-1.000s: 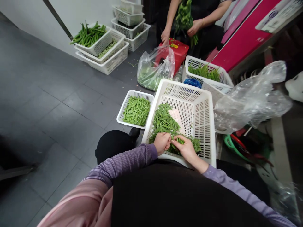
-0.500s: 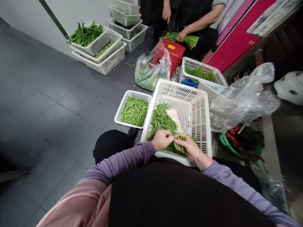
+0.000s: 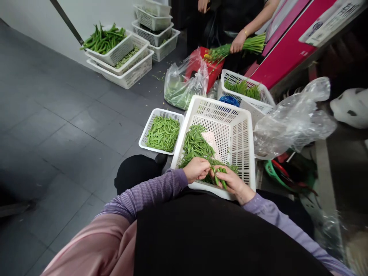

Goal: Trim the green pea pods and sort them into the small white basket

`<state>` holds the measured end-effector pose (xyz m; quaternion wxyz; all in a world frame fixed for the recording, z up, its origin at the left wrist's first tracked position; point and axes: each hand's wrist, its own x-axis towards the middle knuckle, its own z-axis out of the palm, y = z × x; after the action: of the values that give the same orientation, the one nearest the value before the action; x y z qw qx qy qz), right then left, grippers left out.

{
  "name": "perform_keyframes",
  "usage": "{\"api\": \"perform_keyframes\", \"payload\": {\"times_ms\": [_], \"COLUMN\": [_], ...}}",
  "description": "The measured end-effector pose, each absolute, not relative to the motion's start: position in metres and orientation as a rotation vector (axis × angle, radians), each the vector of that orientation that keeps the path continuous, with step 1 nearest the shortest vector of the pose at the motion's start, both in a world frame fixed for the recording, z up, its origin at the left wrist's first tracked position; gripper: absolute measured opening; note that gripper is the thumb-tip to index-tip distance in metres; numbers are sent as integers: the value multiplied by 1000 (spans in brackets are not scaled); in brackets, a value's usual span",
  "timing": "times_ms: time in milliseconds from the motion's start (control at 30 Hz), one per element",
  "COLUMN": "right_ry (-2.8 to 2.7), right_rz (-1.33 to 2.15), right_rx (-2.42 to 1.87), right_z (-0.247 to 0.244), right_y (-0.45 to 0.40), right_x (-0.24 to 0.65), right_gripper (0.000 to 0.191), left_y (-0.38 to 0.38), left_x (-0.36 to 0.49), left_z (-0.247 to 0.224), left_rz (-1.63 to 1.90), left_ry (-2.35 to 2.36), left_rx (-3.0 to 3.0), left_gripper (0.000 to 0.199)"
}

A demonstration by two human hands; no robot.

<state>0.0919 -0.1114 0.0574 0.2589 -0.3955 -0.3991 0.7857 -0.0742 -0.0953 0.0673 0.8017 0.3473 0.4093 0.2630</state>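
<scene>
A large white plastic basket (image 3: pixel 243 126) rests on my lap with a pile of green pea pods (image 3: pixel 195 143) in its left half. Over the basket's near edge, my right hand (image 3: pixel 232 182) holds a small bunch of pea pods (image 3: pixel 220 174). My left hand (image 3: pixel 197 168) is closed, its fingertips pinching at the end of those same pods. The two hands touch each other. A smaller white basket (image 3: pixel 152 120) of pea pods stands on the floor left of the big one.
Stacked white baskets (image 3: pixel 126 73) with long green beans stand by the far wall. A clear plastic bag (image 3: pixel 184 82), a red box (image 3: pixel 214 71) and a basket of greens (image 3: pixel 244 86) lie ahead. A person opposite holds a bundle of green stalks (image 3: pixel 247 44). Crumpled plastic (image 3: pixel 293 120) lies right.
My hands have stayed together at the basket's near edge, working the pods slightly lower. The person opposite lowered a bundle of greens and now holds it sideways.
</scene>
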Motion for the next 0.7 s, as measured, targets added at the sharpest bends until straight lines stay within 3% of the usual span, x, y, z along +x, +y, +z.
{"api": "perform_keyframes", "payload": {"times_ms": [200, 500, 700], "right_ry": [-978, -1128, -1039], "right_rz": [2240, 1886, 1629], "right_rx": [-1024, -1315, -1453], "right_z": [56, 63, 47], "right_y": [-111, -109, -112], "right_x": [92, 79, 69], "right_gripper": [29, 24, 21], "left_y": [-93, -89, -94], "left_x": [-75, -74, -69], "left_z": [63, 57, 50], "left_rz": [561, 476, 559], "left_ry": [801, 956, 1196], "left_rx": [726, 607, 1290], "left_gripper": [16, 16, 21]}}
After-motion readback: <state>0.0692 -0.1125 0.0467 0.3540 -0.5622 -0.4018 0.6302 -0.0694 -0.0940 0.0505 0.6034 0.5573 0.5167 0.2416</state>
